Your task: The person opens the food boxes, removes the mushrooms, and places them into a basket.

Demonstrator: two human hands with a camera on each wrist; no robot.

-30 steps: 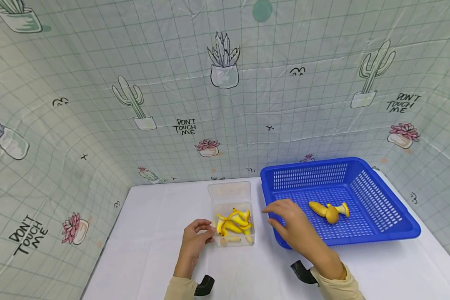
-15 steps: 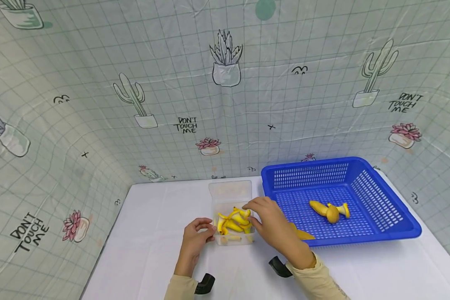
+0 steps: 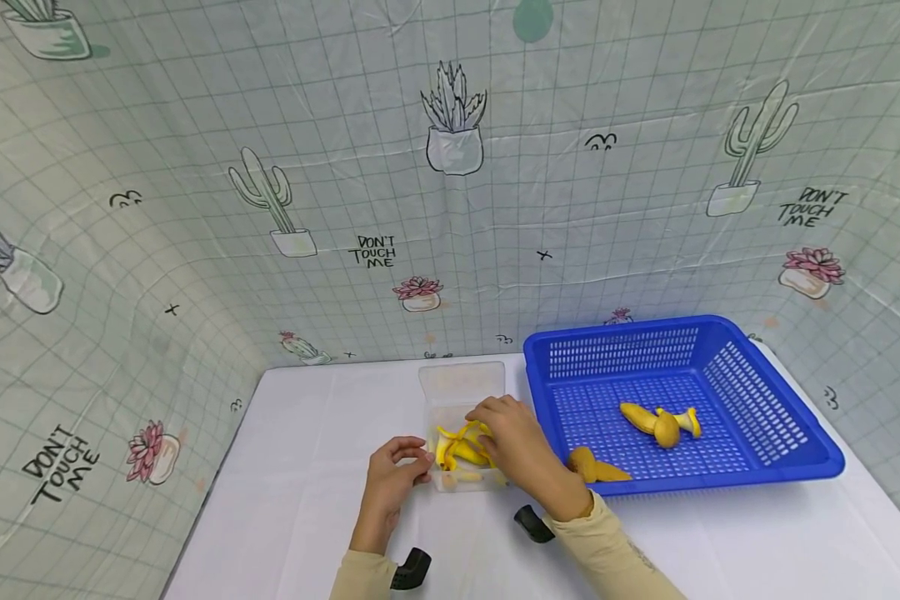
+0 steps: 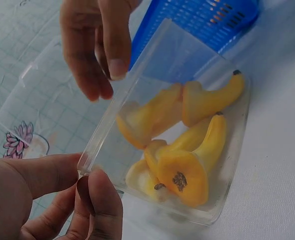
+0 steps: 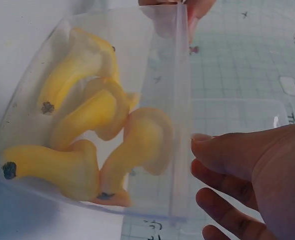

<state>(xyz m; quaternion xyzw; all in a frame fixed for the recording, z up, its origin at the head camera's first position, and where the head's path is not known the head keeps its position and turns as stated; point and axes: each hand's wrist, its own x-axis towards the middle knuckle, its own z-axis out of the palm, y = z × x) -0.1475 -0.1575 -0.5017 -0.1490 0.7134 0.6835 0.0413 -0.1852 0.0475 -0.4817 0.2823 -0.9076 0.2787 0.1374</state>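
Note:
A clear plastic box (image 3: 456, 483) stands on the table with several yellow mushrooms (image 3: 459, 454) inside. Their stems and caps show through its wall in both wrist views. My left hand (image 3: 392, 479) is at the left side of the box; its thumb and fingertips pinch the rim, as the left wrist view shows. Over the right part of the box is my right hand (image 3: 517, 442), fingers loosely bent. Nothing lies between those fingers in the right wrist view. In the head view this hand hides some of the mushrooms.
The box's clear lid (image 3: 461, 379) is hinged up at the back. To the right stands a blue basket (image 3: 607, 333), with yellow-brown mushrooms (image 3: 640, 417) in its middle and more mushrooms (image 3: 583, 464) by its near left corner. A printed cloth (image 3: 345, 192) hangs behind.
My right hand has moved left from the basket's left edge to over the box. Mushrooms in the basket's near left corner, hidden by the forearm before, now show. My left hand stays put.

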